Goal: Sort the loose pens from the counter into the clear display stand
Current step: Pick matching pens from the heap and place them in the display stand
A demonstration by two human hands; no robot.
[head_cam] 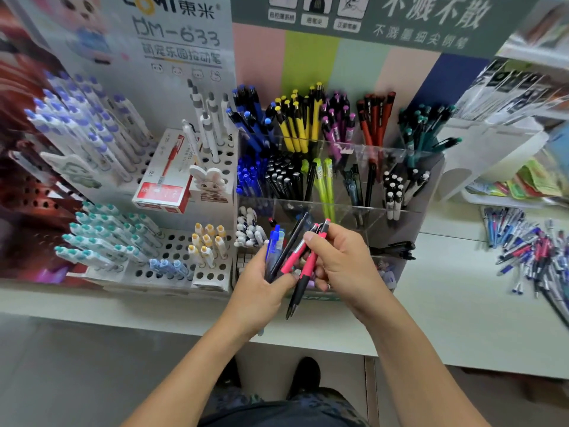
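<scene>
A red-and-black click pen (pixel 303 266) is pinched by the right hand (pixel 341 260) above the white counter's (pixel 446 318) front edge, just before the clear acrylic display stand (pixel 397 186); a bundle of blue and black pens (pixel 278 251) is clasped by the left hand (pixel 261 291).

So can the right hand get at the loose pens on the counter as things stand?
Probably not yet. The right hand is pinching a red pen from the bunch in the left hand. The loose pens lie uncovered well off to its right.
</scene>
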